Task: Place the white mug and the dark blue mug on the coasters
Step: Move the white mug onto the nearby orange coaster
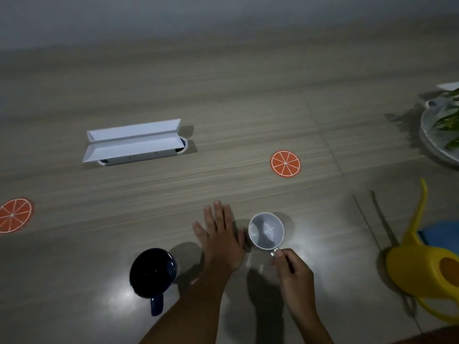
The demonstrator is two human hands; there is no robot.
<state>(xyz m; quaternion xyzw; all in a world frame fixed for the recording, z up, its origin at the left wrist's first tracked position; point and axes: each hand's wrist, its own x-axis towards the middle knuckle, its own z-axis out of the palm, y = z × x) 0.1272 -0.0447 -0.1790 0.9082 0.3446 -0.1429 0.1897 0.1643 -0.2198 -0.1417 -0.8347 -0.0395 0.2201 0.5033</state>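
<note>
The white mug [266, 230] stands upright on the wooden table near the front, and my right hand [291, 271] pinches its handle from below. My left hand [219, 237] lies flat and open on the table just left of that mug, its fingers spread. The dark blue mug [152, 271] stands upright at the front left, its handle pointing toward me, with no hand on it. One orange-slice coaster [285, 164] lies bare beyond the white mug. A second orange-slice coaster [15, 215] lies bare at the far left edge.
A white open box [134, 141] sits at the back left over a cable port. A yellow watering can [422, 264] stands at the right, with a blue object [444, 233] behind it. A potted plant on a white dish [439, 130] occupies the far right.
</note>
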